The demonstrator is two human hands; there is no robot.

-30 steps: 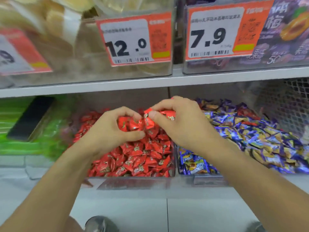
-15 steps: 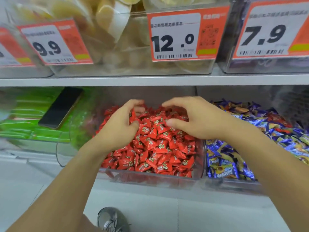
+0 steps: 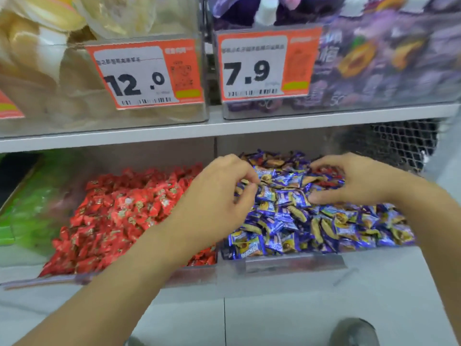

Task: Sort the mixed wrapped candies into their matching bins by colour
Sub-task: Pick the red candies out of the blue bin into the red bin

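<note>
A clear bin of red wrapped candies sits on the lower shelf, with a bin of blue and purple wrapped candies to its right. A few stray red candies lie among the blue ones at the back. Both hands are over the blue bin. My left hand hovers at its left side with fingers loosely curled, and I see nothing held in it. My right hand spreads over the stray red candies, fingertips touching the pile, thumb low on the blue wrappers.
A green bin stands left of the red one. The upper shelf hangs close above the hands, carrying clear bins with price tags 12.0 and 7.9. Black mesh closes the right end. A shoe shows on the floor.
Both hands have left the red bin and moved right over the blue bin. The red candies they held a second ago are no longer in them. The view has swung right.
</note>
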